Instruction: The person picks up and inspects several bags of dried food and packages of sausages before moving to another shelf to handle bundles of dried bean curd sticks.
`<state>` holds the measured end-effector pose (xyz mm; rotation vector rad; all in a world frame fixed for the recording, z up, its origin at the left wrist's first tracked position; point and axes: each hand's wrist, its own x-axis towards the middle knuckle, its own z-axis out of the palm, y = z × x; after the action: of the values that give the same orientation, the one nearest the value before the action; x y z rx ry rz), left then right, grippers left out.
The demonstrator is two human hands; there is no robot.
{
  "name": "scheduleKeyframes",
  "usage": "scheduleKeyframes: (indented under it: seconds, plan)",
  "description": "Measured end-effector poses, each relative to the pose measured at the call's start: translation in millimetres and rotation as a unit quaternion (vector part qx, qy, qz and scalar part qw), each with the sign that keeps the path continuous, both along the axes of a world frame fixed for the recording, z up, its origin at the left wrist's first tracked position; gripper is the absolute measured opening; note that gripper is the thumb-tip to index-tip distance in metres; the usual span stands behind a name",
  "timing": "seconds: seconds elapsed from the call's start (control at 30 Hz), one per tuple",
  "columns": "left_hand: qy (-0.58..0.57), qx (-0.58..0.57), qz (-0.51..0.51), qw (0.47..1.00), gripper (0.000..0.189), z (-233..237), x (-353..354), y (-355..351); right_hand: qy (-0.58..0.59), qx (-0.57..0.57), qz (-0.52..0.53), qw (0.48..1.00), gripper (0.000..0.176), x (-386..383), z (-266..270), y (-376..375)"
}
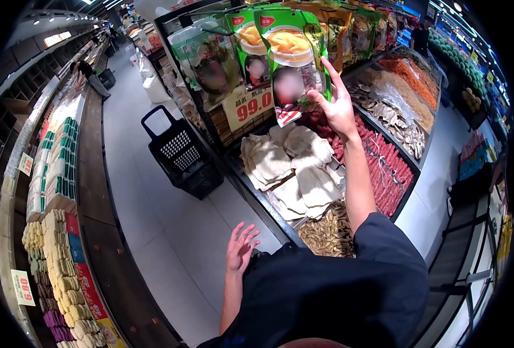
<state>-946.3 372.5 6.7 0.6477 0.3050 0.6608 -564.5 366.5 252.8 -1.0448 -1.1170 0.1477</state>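
Fingers of the right hand (339,110): raised and partly extended, thumb against the lower right front of a green bag (296,49), forefinger along its right edge; whether they are closed on it cannot be told. Fingers of the left hand (242,248): open, slightly curled, holding nothing, low above the floor (152,214).

Green bag: upright, front row of the hanging goods, printed with a bowl of yellow pieces; red-and-white piece at its bottom edge. Second green bag (250,40): just beside it, on the left of the view, partly covered. Orange bags (337,35): behind and to the right.

Price sign (249,109): yellowish, red figures "99.0", below the second green bag.

Display table (264,203): dark rim, set beneath the bags. Contents: flat white pieces (315,185), overlapping, nearest the left side; red sausages (384,168), massed on the right, some tied with string; brown dried goods (325,235), at the near end.

Adjoining bins, beyond the sausages: silvery dried goods (391,129), partly under clear plastic; orange heap (412,75).

Shopping basket (196,174): black, perforated, handle raised, on the floor left of the display table.

Far left: long shelf (109,243) of packed goods; a person (94,81) bending beside it, well apart.
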Motion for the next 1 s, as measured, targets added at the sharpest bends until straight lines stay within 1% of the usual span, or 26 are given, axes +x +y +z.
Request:
scheduleKeyframes:
  seconds: [0.07,0.17,0.23,0.27,0.33,0.37,0.43,0.47,0.5,0.57,0.7,0.77,0.8,0.83,0.9,0.97,1.0]
  plan:
    - [-0.002,0.000,0.002,1.000,0.059,-1,0,0,0.003,-0.013,-0.005,1.000,0.072,1,-1,0]
    - [-0.006,0.001,0.002,1.000,0.058,-1,0,1,0.013,0.002,-0.018,1.000,0.073,0,-2,1]
    - [-0.008,0.002,0.002,1.000,0.057,-2,0,2,0.021,0.009,0.015,1.000,0.073,1,-3,3]
    - [-0.008,0.001,0.001,1.000,0.057,-3,0,2,0.021,0.010,0.015,1.000,0.073,2,-3,4]
    - [-0.008,-0.001,-0.001,1.000,0.056,-5,1,2,0.001,-0.002,-0.020,1.000,0.071,2,-2,8]
    - [-0.007,-0.003,-0.001,1.000,0.056,-4,0,1,0.001,-0.002,-0.021,1.000,0.071,0,0,11]
    - [-0.006,-0.005,-0.002,1.000,0.056,-5,0,0,-0.095,-0.012,-0.113,0.989,0.067,-4,6,18]
    - [-0.007,-0.006,-0.005,1.000,0.056,-5,1,0,-0.136,-0.021,-0.143,0.980,0.064,3,0,27]
    - [-0.007,-0.006,-0.007,1.000,0.056,-5,1,0,-0.165,-0.075,-0.158,0.971,0.063,4,1,31]
    - [-0.009,-0.004,-0.009,1.000,0.056,-4,2,-1,-0.180,-0.113,-0.200,0.956,0.061,4,4,38]
    - [-0.003,0.009,-0.010,1.000,0.056,-2,2,0,-0.181,-0.135,-0.196,0.954,0.058,7,-1,45]
    - [-0.003,0.003,-0.004,1.000,0.056,-4,0,-1,-0.197,-0.108,-0.265,0.938,0.054,-3,-10,39]
    - [-0.002,-0.003,0.002,1.000,0.055,-4,0,-1,-0.181,-0.088,-0.263,0.944,0.051,-14,-9,32]
    - [-0.003,-0.002,0.002,1.000,0.055,-5,0,-1,-0.212,-0.064,-0.321,0.921,0.045,-20,-17,28]
    - [-0.003,-0.005,0.004,1.000,0.054,-5,-1,-3,-0.199,-0.038,-0.290,0.935,0.033,-40,-29,14]
    - [-0.003,-0.006,-0.002,1.000,0.053,-7,-1,-3,-0.170,-0.046,-0.241,0.954,0.022,-57,-57,7]
    - [-0.005,-0.006,-0.007,1.000,0.053,-8,0,-3,-0.115,-0.088,-0.187,0.972,0.021,-69,-71,4]
